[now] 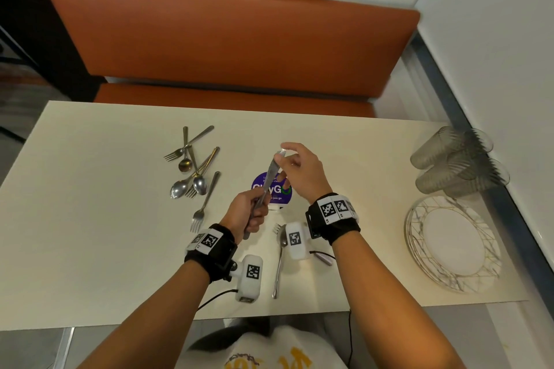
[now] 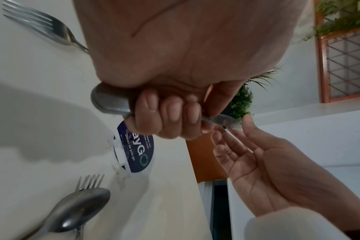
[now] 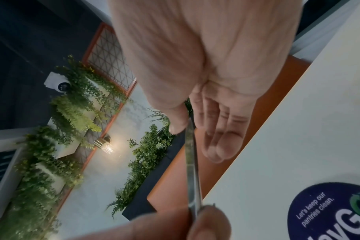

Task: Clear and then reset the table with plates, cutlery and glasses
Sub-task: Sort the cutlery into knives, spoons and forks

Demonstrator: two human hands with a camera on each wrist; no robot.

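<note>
A steel table knife (image 1: 267,174) is held up over the middle of the cream table (image 1: 99,204). My left hand (image 1: 254,214) grips its handle in a fist; the handle's butt (image 2: 105,100) sticks out below the curled fingers (image 2: 169,116). My right hand (image 1: 284,153) pinches the blade's tip between thumb and index finger, its other fingers loosely spread. In the right wrist view the blade (image 3: 192,170) runs from my thumb (image 3: 176,125) down to the left hand. Loose forks and spoons (image 1: 192,165) lie to the left, with a stack of plates (image 1: 452,244) and glasses (image 1: 458,162) at the right.
A spoon over a fork (image 1: 280,252) lies near the front edge between my wrists. A single fork (image 1: 204,207) lies left of my left hand. A round purple sticker (image 1: 277,190) marks the table's middle. An orange bench (image 1: 227,39) runs behind the table.
</note>
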